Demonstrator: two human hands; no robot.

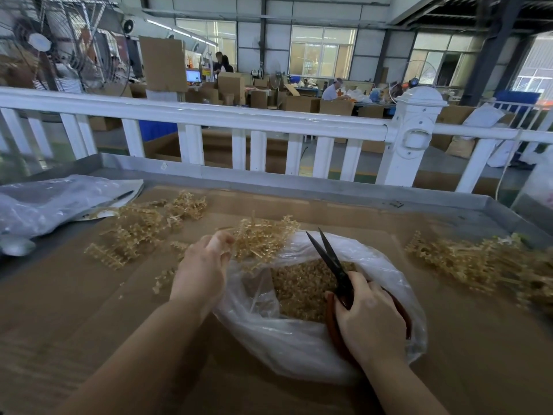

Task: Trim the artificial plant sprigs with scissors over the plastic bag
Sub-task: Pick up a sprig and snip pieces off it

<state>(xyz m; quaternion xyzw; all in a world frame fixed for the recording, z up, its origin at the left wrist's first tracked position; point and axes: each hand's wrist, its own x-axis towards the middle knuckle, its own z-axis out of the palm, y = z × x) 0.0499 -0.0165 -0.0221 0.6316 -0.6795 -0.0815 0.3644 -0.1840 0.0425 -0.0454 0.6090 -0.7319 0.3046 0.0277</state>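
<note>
Glossy clear plastic bag (299, 348), matt, probably metal scissors (332, 262).

two bare forearms enter from the bottom edge, with no sleeve, glove, watch or bracelet showing on either. the left hand (201, 266) and the right hand (369, 320) are uncovered, with no rings visible on the fingers that show. the nails in view look short and unpainted.

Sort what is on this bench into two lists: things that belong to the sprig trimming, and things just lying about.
Belongs to the job:
scissors, blades apart, held by the right hand
sprig cluster at the left hand
plastic bag of trimmings
sprig piles to the left and right

Just lying about:
crumpled plastic sheet
pen
white railing
</note>
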